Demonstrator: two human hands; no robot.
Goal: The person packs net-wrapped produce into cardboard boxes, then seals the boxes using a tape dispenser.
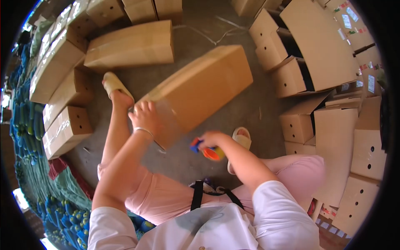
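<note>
The left hand lay open, fingers spread and pressed flat on the near end of a cardboard box, with a thin bracelet at the wrist. The right hand was closed around an orange and blue tape dispenser, held just off the box's near corner.

The box was long, plain brown and closed, lying at a slant between the person's 2 feet, its far end pointing up and to the right. Its near end shone with a glossy band of clear tape under and beside the left hand. The rest of its surface was matt and unmarked.

It rested on a grey concrete floor. A pale sandal on the left foot sat just beside the box's near left corner, and another sandal stood near the right hand.

A 2nd long closed box lay further off. To the left stood taped boxes with round holes. To the right were open small cartons and flat cardboard sheets. Heaps of green produce, too blurred to name, ran along the far left edge
</note>
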